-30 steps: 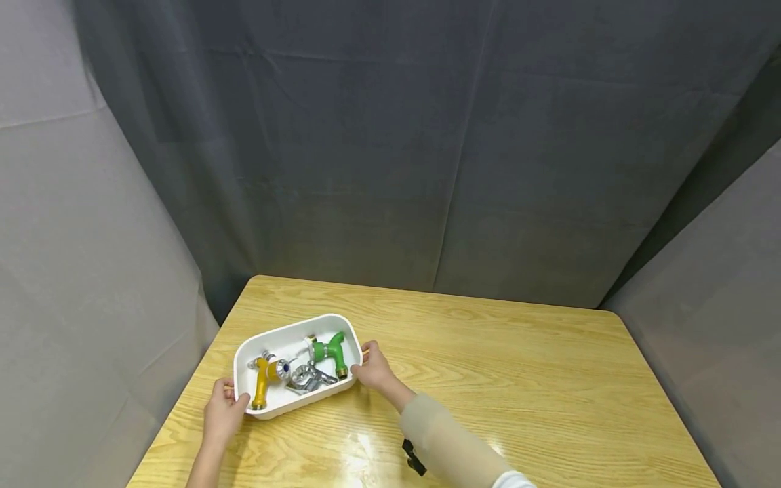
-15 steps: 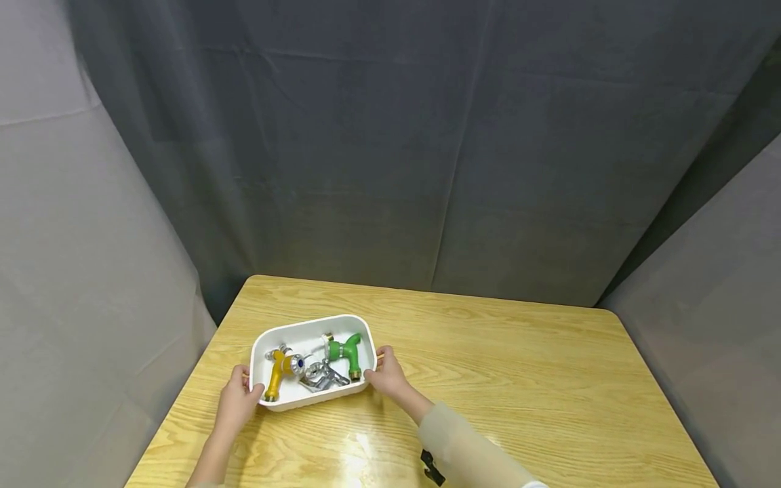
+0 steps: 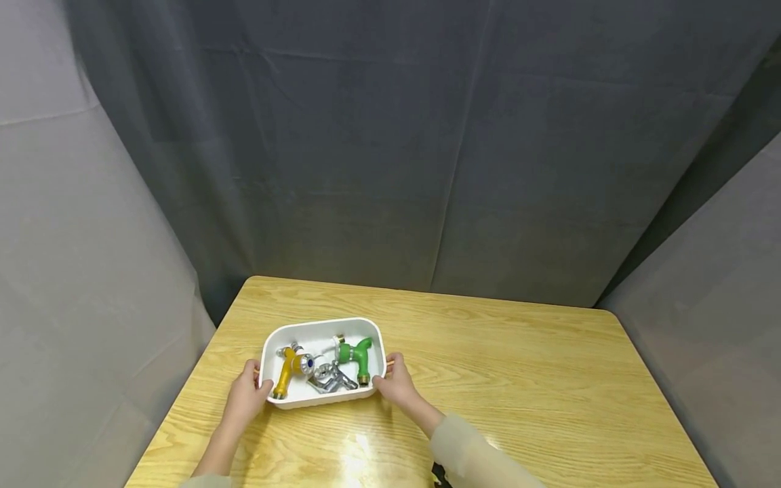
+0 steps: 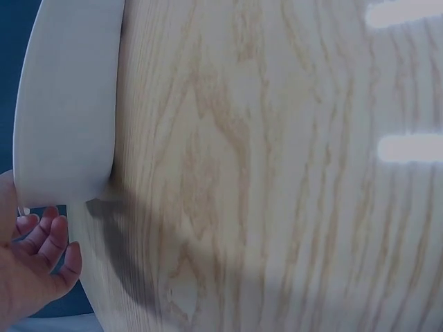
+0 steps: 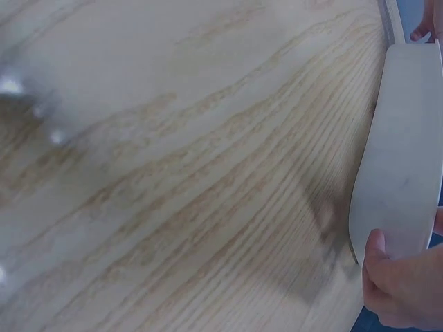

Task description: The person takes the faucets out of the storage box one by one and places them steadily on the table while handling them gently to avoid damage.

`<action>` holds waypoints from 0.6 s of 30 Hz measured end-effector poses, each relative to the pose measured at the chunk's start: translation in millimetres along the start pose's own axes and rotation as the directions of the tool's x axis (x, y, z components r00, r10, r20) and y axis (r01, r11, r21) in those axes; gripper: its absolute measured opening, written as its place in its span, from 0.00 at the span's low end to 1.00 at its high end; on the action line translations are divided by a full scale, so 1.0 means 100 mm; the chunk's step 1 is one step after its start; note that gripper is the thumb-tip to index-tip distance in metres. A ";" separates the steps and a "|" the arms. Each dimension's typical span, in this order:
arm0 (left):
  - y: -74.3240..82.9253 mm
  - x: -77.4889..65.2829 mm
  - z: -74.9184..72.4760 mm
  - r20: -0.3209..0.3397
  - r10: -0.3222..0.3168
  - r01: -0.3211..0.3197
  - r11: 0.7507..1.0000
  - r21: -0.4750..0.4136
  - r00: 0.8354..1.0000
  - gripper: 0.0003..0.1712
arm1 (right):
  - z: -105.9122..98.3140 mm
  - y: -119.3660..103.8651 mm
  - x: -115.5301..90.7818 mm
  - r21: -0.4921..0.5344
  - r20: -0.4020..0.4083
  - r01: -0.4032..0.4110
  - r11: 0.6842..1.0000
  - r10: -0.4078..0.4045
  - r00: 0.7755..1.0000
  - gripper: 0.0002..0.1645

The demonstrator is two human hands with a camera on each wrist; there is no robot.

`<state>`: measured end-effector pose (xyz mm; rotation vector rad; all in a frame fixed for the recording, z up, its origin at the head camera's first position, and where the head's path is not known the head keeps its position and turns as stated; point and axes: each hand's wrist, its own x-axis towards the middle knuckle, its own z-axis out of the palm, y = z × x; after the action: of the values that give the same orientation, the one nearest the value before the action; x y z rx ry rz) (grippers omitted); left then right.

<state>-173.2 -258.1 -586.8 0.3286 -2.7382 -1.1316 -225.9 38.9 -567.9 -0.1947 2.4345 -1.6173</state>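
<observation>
A white plastic tray [image 3: 323, 401] with rounded corners is over the left half of the table. At its left end my left hand [image 3: 247, 396] grips the rim, thumb on the near corner, while the other fingers curl beside the outer wall in the left wrist view. My right hand [image 3: 399, 386] holds the opposite end, its thumb against the near corner. Inside the tray lie a yellow tap [image 3: 285, 373], a green tap [image 3: 361, 359] and chrome tap pieces [image 3: 334, 381]. Both wrist views show the tray's outer wall [image 4: 69, 97] close over the wood, its contents hidden.
The wooden table [image 3: 518, 379] extends far to the right of the tray. Dark grey cloth [image 3: 366, 169] hangs behind its back edge, with lighter cloth [image 3: 91, 271] along the left side. A small black item [image 3: 439, 474] shows beside the right sleeve.
The tray has shifted to the right with both hands gripping it. It has also turned slightly, so its long sides run more level across the head view.
</observation>
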 end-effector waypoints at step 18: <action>0.04 0.14 0.10 0.059 0.019 -0.019 1.000 -0.008 0.998 0.19 | -0.06 0.01 -0.19 0.067 -0.064 -0.002 0.998 0.006 0.998 0.28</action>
<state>-189.5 -252.2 -590.5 0.2721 -2.7812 -1.1648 -208.6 49.3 -564.9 -0.1288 2.4206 -1.7260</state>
